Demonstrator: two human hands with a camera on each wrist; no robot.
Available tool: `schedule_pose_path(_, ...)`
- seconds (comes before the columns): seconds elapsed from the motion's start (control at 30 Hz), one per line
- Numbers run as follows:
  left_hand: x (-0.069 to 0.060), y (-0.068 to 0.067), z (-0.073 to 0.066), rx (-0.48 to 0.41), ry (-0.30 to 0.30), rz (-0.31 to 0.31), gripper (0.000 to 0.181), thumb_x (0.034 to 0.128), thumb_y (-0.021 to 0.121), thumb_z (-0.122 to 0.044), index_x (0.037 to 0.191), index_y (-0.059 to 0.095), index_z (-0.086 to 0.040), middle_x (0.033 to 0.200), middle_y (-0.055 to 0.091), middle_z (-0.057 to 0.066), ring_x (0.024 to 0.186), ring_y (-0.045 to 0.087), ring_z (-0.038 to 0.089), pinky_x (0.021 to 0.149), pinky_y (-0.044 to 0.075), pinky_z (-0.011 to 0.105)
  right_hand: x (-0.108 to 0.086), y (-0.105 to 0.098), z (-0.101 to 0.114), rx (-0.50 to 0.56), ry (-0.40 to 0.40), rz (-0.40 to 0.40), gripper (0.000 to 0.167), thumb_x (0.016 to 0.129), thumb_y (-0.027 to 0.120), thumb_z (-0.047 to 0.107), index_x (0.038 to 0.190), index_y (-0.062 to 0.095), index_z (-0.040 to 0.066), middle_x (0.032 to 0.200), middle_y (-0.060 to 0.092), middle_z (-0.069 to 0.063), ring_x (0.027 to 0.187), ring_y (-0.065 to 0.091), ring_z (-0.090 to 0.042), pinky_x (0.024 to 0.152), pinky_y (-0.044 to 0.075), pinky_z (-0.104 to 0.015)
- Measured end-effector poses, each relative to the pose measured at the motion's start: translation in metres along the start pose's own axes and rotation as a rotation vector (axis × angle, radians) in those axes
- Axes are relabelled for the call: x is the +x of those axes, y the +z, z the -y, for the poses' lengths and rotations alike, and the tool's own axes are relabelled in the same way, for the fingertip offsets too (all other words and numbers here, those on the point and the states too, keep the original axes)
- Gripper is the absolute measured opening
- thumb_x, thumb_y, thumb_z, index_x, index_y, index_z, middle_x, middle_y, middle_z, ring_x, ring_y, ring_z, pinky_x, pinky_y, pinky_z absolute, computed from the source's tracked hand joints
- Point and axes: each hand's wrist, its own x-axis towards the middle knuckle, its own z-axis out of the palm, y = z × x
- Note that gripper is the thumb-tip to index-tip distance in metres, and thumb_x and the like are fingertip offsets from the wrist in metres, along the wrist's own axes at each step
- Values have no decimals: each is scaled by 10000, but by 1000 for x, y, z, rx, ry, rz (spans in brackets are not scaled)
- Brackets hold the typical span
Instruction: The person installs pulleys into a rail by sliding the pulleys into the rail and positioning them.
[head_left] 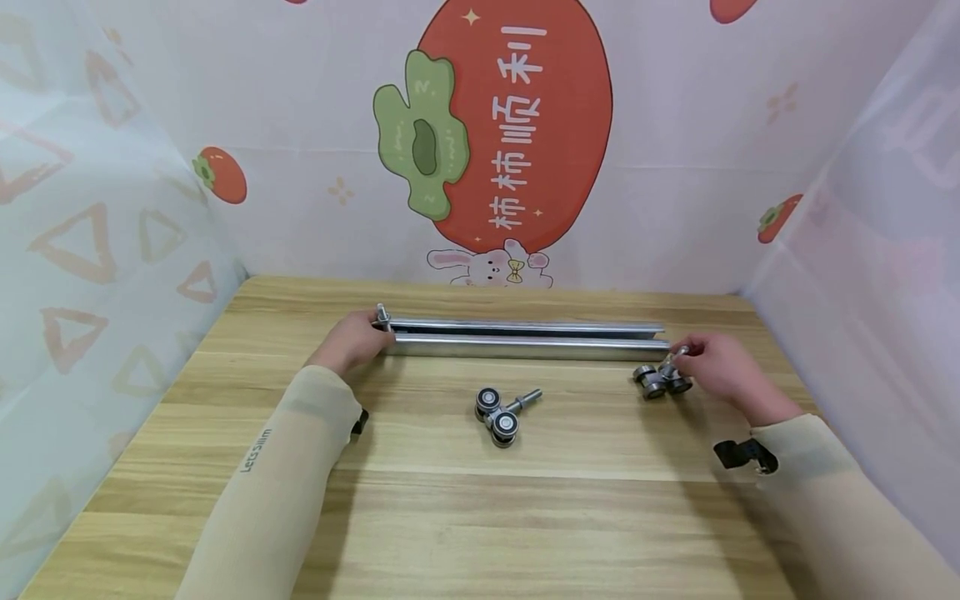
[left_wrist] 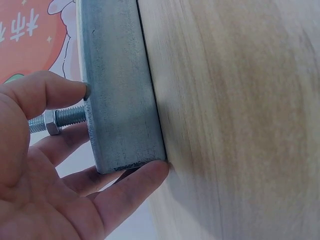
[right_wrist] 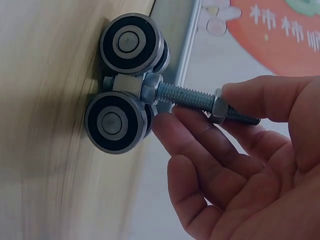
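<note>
A silvery metal channel rail [head_left: 525, 347] lies across the table with its slot facing up. My left hand [head_left: 351, 340] grips the rail's left end, its thumb on the top edge and its fingers around the end. A threaded bolt [left_wrist: 71, 116] with a nut stands up from the slot there; whatever it joins inside the rail is hidden. Just off the rail's right end, my right hand [head_left: 716, 365] pinches the bolt [right_wrist: 187, 96] of a roller trolley [right_wrist: 131, 45] between thumb and fingers. The trolley's black-and-silver wheels are beside the rail's near side.
Another roller trolley [head_left: 504, 414] lies on the wooden table [head_left: 480, 525] in front of the rail, its bolt pointing right. Behind the table hangs a white backdrop [head_left: 300, 208] with persimmon prints, and pale curtains flank both sides.
</note>
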Motion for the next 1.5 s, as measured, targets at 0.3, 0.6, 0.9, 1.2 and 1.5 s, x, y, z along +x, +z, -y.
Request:
schedule_pose_path(0.3, 0, 0, -1, 0, 1, -9, 341, 970, 581, -278, 1199, 576, -25, 1200, 576, 189, 1059, 487, 348, 966, 399, 525, 1, -21, -31, -27, 54, -4, 380, 982, 596, 196, 1223, 615, -98, 1060, 668, -220, 902, 596, -315, 675, 461, -360)
schedule_pose_path(0.6, -1, 0, 0, -2, -2, -4, 307, 970, 581, -276, 1168, 588, -42, 1170, 582, 177, 1035, 492, 344, 944, 408, 518, -1, -40, -61, -57, 138, -30, 445, 994, 558, 276, 1275, 597, -68, 1103, 673, -216, 998, 583, -375, 703, 456, -383)
schedule_pose_path(0.9, 0, 0, 1, -10, -1, -3, 276, 958, 582, -276, 1110, 582, -46, 1098, 578, 162, 971, 489, 333, 844, 414, 459, -2, -57, -90, -23, 215, -98, 452, 993, 557, 267, 1267, 589, -91, 983, 715, -142, 888, 621, -276, 666, 475, -330)
schedule_pose_path(1.2, 2, 0, 0, 8, 0, -9, 278, 955, 579, -273, 1114, 585, -45, 1107, 583, 165, 982, 494, 338, 873, 415, 474, 0, -73, -111, -7, 293, -112, 412, 1002, 487, 189, 1258, 545, -129, 1004, 683, -231, 943, 564, -370, 671, 440, -373)
schedule_pose_path(1.5, 1, 0, 0, 17, 3, -10, 261, 954, 587, -277, 1088, 587, -53, 1091, 589, 157, 976, 499, 332, 874, 421, 476, 5, -74, -116, 34, 312, -146, 431, 1021, 486, 211, 1265, 526, -143, 916, 691, -162, 902, 606, -357, 633, 475, -344)
